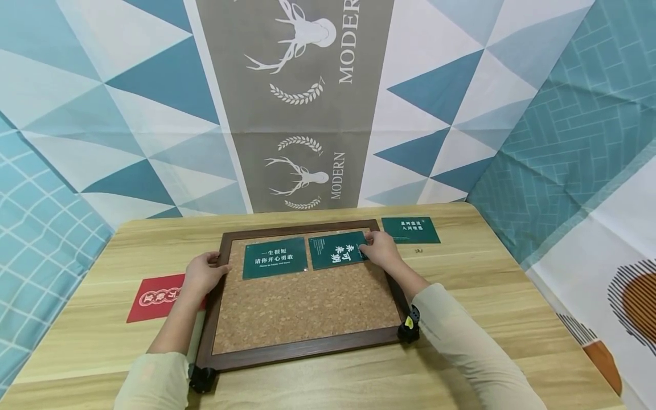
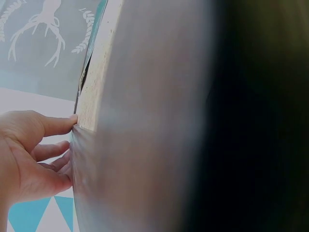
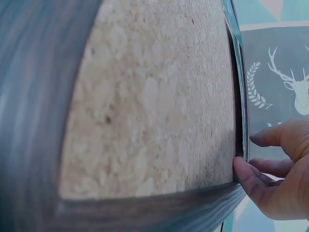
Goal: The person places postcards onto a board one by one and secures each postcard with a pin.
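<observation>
- Right hand (image 1: 383, 249): fingers bent and brought close to the thumb; the right end of a green rectangular card with large white lettering (image 1: 335, 251) is pinched between them.
- Left hand (image 1: 202, 273): fingers curled at the edge; the left side of a dark brown, wood-grained rectangular frame (image 1: 302, 348) is gripped near its upper corner. In the left wrist view, much of the frame is blurred.
- The pinched card is positioned over the upper right part of a tan, speckled cork panel (image 1: 307, 313), which is enclosed by the frame.
- A second green card, printed with white lines of text (image 1: 275, 258), is located on the upper left of the panel, just beside the pinched card.
- A third green card with white lettering (image 1: 411, 230) is found on the table, near the frame's upper right corner.
- Small metallic pieces (image 1: 419, 250) are seen just below it; their exact form cannot be made out.
- A red card with white lettering (image 1: 154, 299) is noted left of the frame, partly covered by the left forearm.
- All are supported by a light, wood-grained table (image 1: 492, 273), backed by a geometric-patterned cloth (image 1: 169, 97).
</observation>
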### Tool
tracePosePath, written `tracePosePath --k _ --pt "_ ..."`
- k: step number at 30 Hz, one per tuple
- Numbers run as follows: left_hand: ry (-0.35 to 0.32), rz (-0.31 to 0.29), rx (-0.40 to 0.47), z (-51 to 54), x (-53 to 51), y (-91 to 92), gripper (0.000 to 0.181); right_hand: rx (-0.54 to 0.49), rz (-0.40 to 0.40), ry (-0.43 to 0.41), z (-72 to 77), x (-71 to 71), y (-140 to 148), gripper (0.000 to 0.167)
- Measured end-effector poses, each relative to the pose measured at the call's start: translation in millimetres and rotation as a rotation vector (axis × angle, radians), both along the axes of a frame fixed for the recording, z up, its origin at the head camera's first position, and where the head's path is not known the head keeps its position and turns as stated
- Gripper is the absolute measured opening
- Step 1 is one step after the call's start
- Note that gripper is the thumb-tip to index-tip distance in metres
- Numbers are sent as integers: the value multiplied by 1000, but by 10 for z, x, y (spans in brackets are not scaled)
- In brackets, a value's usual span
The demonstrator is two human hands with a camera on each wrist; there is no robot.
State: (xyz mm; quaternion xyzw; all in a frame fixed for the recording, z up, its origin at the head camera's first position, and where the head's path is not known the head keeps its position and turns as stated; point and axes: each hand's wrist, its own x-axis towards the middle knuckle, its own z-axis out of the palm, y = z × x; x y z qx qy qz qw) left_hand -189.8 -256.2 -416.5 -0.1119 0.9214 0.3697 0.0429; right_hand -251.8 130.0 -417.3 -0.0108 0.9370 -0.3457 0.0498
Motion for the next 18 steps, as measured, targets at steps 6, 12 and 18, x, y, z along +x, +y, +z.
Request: tracePosePath --k 6,12,18 --pt "2 12 0 3 10 7 60 5 0 -5 7 13 16 41" --pt "2 10 -5 1 5 -3 60 21 4 12 4 13 28 39" --pt "2 9 -1 -1 3 -6 60 -3 1 19 17 21 59 37"
